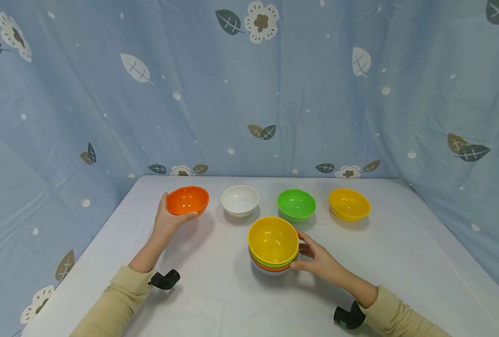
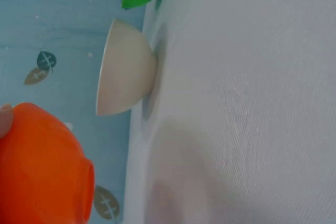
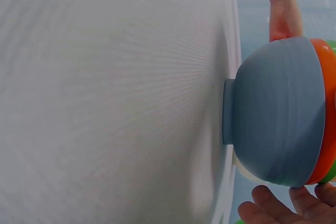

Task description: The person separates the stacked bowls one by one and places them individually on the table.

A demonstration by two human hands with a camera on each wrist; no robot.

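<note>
My left hand (image 1: 169, 222) grips an orange bowl (image 1: 188, 200) by its left side, thumb along the near rim. In the left wrist view this bowl (image 2: 39, 166) hangs above the cloth, with a shadow below. My right hand (image 1: 321, 262) holds the right side of a stack of nested bowls, its thumb at the near side. On top of that stack is a yellow bowl (image 1: 273, 241); green and orange rims show beneath it. The lowest is a grey-blue bowl (image 3: 281, 111), its foot on or just over the cloth; I cannot tell which.
A white bowl (image 1: 240, 201), a green bowl (image 1: 296, 204) and another yellow bowl (image 1: 349, 204) stand in a row toward the back of the white-covered table (image 1: 215, 299). Behind the table hangs a blue patterned curtain (image 1: 316, 93), which also runs along both sides.
</note>
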